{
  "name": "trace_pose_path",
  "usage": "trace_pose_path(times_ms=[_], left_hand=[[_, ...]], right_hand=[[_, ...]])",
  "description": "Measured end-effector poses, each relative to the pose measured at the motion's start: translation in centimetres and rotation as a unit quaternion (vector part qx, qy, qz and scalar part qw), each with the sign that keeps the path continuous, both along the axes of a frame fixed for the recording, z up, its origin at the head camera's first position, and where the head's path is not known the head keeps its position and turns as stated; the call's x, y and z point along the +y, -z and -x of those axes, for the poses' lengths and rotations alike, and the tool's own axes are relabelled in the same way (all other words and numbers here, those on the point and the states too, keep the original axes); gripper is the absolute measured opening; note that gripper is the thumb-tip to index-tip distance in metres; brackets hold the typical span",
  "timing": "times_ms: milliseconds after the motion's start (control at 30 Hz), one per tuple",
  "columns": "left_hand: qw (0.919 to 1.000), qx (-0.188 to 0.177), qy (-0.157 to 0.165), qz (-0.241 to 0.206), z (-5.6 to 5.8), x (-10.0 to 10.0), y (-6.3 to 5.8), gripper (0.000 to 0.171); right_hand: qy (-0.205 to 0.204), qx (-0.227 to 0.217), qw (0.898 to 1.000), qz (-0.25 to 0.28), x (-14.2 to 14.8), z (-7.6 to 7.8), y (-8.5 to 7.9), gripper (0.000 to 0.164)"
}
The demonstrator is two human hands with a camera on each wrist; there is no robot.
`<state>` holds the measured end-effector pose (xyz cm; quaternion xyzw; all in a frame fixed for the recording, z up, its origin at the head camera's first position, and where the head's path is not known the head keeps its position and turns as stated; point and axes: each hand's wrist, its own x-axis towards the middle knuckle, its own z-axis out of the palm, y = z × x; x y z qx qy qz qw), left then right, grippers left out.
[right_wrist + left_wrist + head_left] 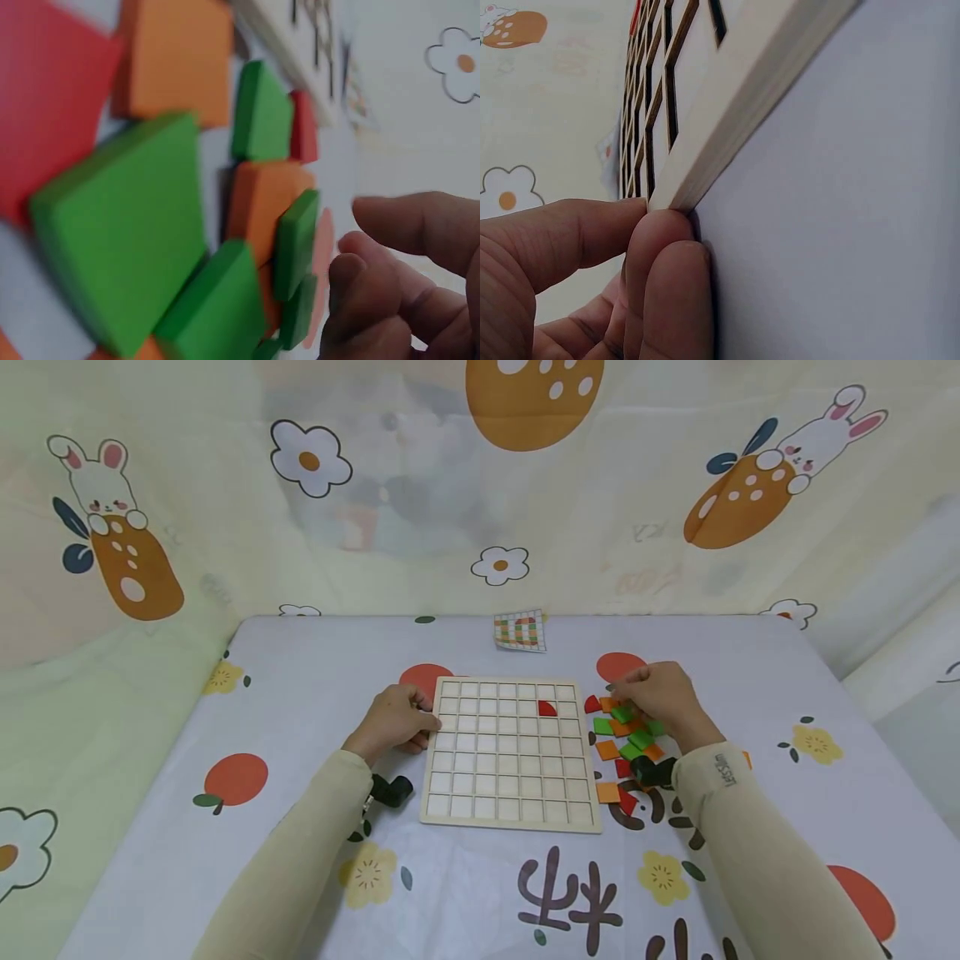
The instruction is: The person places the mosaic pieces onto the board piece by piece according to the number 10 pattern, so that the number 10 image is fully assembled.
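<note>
A light wooden grid board (510, 827) lies flat on the table. My left hand (393, 720) holds its left edge, with the thumb and fingertips at the frame (727, 97) in the left wrist view. One red quarter-round piece (547, 708) sits in a cell near the upper right. Above the far part of a loose pile of pieces hovers my right hand (660, 693). Its thumb and fingers are bent with a gap between them, and no piece shows there. Green tiles (120, 225), orange tiles (607, 749) and red pieces (592, 703) make up the pile.
A small card with a coloured grid pattern (520, 632) lies behind the board. The white tablecloth (465, 893) carries printed fruit and flowers. A patterned curtain (405, 485) hangs at the back. Black wrist cameras (392, 791) sit near both hands.
</note>
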<state>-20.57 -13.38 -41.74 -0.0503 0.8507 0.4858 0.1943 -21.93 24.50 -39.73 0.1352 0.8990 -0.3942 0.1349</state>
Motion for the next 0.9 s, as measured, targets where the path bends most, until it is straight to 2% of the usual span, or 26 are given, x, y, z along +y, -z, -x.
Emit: trace_pose_path(times_ms=[233, 367, 667, 900], left_hand=[[1.0000, -0.004, 0.002, 0.003, 0.0, 0.0, -0.1, 0.025], [1.0000, -0.003, 0.000, 0.001, 0.0, 0.0, -0.2, 0.025], [1.0000, -0.003, 0.000, -0.005, -0.1, 0.0, -0.2, 0.025], [1.0000, -0.006, -0.003, -0.005, 0.0, -0.1, 0.0, 0.025]], right_hand=[[-0.032, -0.008, 0.997, -0.072, -0.2, -0.1, 0.4, 0.030], [-0.039, -0.003, 0.996, -0.084, -0.6, -0.2, 0.3, 0.026], [-0.022, -0.004, 0.997, -0.070, -0.9, -0.3, 0.2, 0.022], [-0.016, 0.008, 0.999, -0.031, -1.0, -0.6, -0.3, 0.023]])
